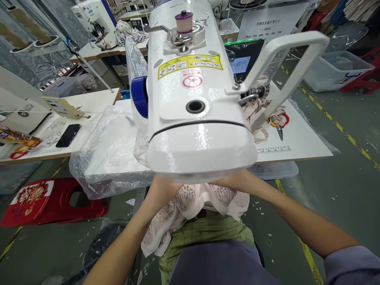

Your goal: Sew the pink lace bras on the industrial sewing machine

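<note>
Pale pink lace bras [190, 198] hang over the table's front edge and across my lap. Above them the white head of a sewing machine [202, 146] blocks my view of the needle area. My left hand [164, 187] reaches under it from the left, at the top of the lace cups. From the right comes my right hand [234, 180], also by the cups. The fingers of both hands are hidden behind the machine head, so their grip does not show.
A white lever bar [293, 71] juts from the machine's right side. Beige strips [258, 113], scissors [279, 128] and a ruler [274, 149] lie right. Clear plastic [97, 158] covers the left tabletop, near a phone [68, 135]. A red stool [56, 202] stands lower left.
</note>
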Motion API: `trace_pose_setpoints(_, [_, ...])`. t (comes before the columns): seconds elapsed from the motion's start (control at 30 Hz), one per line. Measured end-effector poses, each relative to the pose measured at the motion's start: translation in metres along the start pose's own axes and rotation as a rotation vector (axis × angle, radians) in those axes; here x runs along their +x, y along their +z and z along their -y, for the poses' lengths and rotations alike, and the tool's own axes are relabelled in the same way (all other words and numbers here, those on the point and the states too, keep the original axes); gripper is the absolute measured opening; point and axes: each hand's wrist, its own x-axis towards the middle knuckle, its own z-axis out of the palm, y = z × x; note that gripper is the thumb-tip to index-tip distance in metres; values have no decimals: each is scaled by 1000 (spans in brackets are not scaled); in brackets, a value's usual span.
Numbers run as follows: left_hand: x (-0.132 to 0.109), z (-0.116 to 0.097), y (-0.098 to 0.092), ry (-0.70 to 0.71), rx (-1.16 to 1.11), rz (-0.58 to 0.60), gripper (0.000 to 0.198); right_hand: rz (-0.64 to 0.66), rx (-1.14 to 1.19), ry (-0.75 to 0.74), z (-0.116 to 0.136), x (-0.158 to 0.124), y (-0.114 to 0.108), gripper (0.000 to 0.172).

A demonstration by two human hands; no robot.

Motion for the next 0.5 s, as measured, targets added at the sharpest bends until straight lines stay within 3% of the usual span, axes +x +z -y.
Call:
trace_pose_setpoints(0.17, [5, 8, -4, 45, 90, 59, 20, 41, 10, 42, 1, 4, -5, 37])
trace_pose_setpoints(0.33, [5, 16, -7, 39, 140, 96, 26, 23, 24, 42, 7, 5, -7, 38])
trace_pose_setpoints(0.5, [3, 6, -8, 34, 100, 63, 24, -29, 82, 18, -12, 8, -5, 39])
